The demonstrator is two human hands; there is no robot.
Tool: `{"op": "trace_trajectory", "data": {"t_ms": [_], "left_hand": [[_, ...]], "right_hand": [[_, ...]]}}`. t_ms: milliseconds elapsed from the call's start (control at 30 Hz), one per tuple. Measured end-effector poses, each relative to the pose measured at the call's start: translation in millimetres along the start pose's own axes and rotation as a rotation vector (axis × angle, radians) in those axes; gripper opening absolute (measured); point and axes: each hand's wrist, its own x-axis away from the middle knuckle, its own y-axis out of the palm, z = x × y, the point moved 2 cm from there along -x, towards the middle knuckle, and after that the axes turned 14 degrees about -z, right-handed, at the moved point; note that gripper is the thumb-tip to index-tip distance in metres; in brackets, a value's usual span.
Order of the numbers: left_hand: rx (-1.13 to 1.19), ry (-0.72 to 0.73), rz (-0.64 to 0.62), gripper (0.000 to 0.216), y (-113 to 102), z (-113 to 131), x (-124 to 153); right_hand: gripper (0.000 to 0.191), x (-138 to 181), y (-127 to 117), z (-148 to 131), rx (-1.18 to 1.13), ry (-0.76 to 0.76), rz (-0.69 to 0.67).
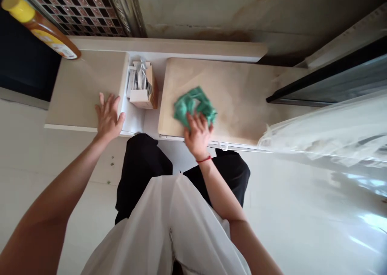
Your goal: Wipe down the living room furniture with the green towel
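Note:
A crumpled green cloth [196, 103] lies on the beige top [232, 93] of the right-hand cabinet section. My right hand [198, 134], with a red bracelet at the wrist, presses on the cloth's near edge, its fingers on the fabric. On the left, my left hand [109, 117] rests flat with fingers spread on the other beige cabinet top [81, 89], close to its right edge. Between the two tops, a small open cardboard box [143, 98] holds several packets in silvery and white wrapping.
A bottle with a yellow cap [42, 29] stands at the far left corner. At the right are a dark-framed panel [326, 77] and a sheer white curtain [326, 126]. A white hook [223, 146] sits on the cabinet's front edge. Behind runs a stained wall [205, 13].

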Motion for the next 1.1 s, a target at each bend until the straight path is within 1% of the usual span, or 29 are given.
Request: {"op": "trace_trajectory", "data": {"t_ms": [67,100,133,167,200,233,267,333,400,467,533,567,600,633,667,700,733,767,800,833,900,967,1033,1100], "left_hand": [[-0.006,-0.011,-0.012,0.088,-2,-3,2],[-0.011,-0.016,-0.022,0.086,-3,-4,4],[-0.015,-0.021,-0.034,0.083,-3,-4,5],[-0.019,-0.021,-0.044,0.082,-4,-5,7],[-0.021,-0.016,-0.051,0.081,-4,-4,8],[-0.022,-0.008,-0.055,0.081,-4,-4,9],[-0.022,0.0,-0.055,0.081,-4,-3,11],[-0.024,0.02,-0.048,0.082,-2,-2,13],[-0.029,0.047,-0.035,0.085,0,-1,14],[-0.033,0.072,-0.02,0.092,2,1,15],[-0.025,0.08,-0.008,0.099,3,2,15],[-0.017,0.076,-0.009,0.101,3,2,15],[-0.009,0.067,-0.009,0.102,3,2,15],[-0.001,0.055,-0.011,0.102,3,2,14],[0.006,0.041,-0.015,0.102,2,1,13],[0.01,0.027,-0.019,0.1,2,0,12],[0.013,0.017,-0.023,0.099,2,-1,12],[0.014,0.011,-0.022,0.097,1,-2,11],[0.014,0.01,-0.018,0.096,1,-4,10],[0.012,0.012,-0.015,0.094,1,-6,10],[0.002,0.023,-0.008,0.089,1,-9,9],[-0.009,0.036,-0.013,0.085,1,-13,8],[-0.016,0.048,-0.02,0.082,1,-16,8],[-0.022,0.052,-0.021,0.08,-1,-18,9]], "right_hand": [[0.053,-3,18,-48,0.024,-0.194,-0.125],[0.052,-3,23,-65,0.048,-0.305,-0.186],[0.051,-3,27,-74,0.073,-0.418,-0.244],[0.051,-1,28,-75,0.098,-0.533,-0.296],[0.05,2,28,-69,0.117,-0.64,-0.339],[0.049,7,26,-54,0.13,-0.727,-0.37],[0.048,12,23,-34,0.133,-0.781,-0.389],[0.045,27,13,23,0.118,-0.795,-0.389],[0.042,47,-5,92,0.108,-0.706,-0.315],[0.036,69,-32,161,0.12,-0.597,-0.202],[0.037,91,-64,220,0.14,-0.524,-0.103],[0.039,99,-79,244,0.152,-0.489,-0.072],[0.04,105,-91,264,0.165,-0.453,-0.047],[0.041,108,-100,277,0.181,-0.417,-0.025],[0.041,108,-102,285,0.197,-0.388,-0.009],[0.042,106,-99,286,0.208,-0.367,-0.002],[0.042,101,-89,280,0.212,-0.356,-0.008],[0.041,95,-74,267,0.207,-0.357,-0.023],[0.039,87,-55,247,0.196,-0.366,-0.048],[0.036,79,-33,223,0.186,-0.375,-0.082],[0.029,62,9,159,0.162,-0.405,-0.153],[0.031,46,40,86,0.12,-0.476,-0.219],[0.04,29,56,16,0.066,-0.603,-0.279],[0.055,14,59,-41,0.042,-0.748,-0.318]]}}
